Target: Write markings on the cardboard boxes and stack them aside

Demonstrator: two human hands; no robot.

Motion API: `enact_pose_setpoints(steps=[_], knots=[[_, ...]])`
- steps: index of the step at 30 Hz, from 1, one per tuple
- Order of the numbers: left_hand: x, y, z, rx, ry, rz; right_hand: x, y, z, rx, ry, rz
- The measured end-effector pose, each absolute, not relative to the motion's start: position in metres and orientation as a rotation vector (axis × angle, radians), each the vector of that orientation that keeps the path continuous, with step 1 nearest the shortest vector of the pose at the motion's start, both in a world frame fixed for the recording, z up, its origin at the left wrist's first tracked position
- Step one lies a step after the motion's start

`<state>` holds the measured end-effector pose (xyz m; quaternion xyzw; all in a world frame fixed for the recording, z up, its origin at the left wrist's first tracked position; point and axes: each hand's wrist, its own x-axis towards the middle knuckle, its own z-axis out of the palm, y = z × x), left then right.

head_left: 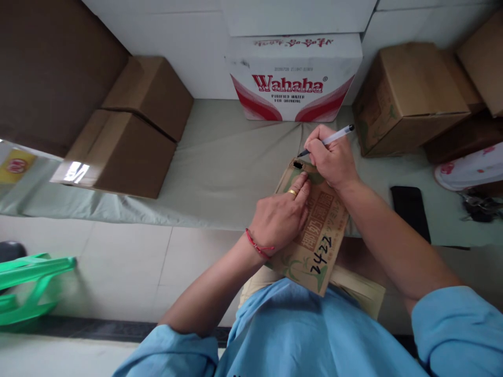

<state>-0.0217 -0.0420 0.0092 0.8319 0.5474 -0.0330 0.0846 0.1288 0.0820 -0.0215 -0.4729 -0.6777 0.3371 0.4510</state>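
My right hand (334, 156) is closed around a marker pen (337, 135) with a pale barrel and dark ends. Its tip points down at the upper edge of a brown cardboard piece (302, 267), close beside a small black patch (298, 164). Green palm prints, brown printed characters and the handwritten number 2422 show on the cardboard, which slants from the cloth-covered surface towards my lap. My left hand (280, 217) rests on the cardboard with its fingers stretched out, a ring on one finger and a red cord at the wrist. Its thumb is hidden.
A white Wahaha water carton (293, 86) stands at the back. Brown boxes stand left (126, 149) and right (416, 99). A black phone (409, 209) lies near my right forearm, with keys (481, 204) farther right. A green plastic stool (31, 277) is at lower left.
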Motion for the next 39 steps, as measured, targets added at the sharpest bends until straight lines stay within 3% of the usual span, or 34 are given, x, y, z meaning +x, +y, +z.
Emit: enact_pose_setpoints(steps=[39], knots=[[-0.0212,-0.0419,0.0084,2.494,1.643,-0.086,0.1283,0.0816,-0.0158,-1.265,-1.778,0.598]])
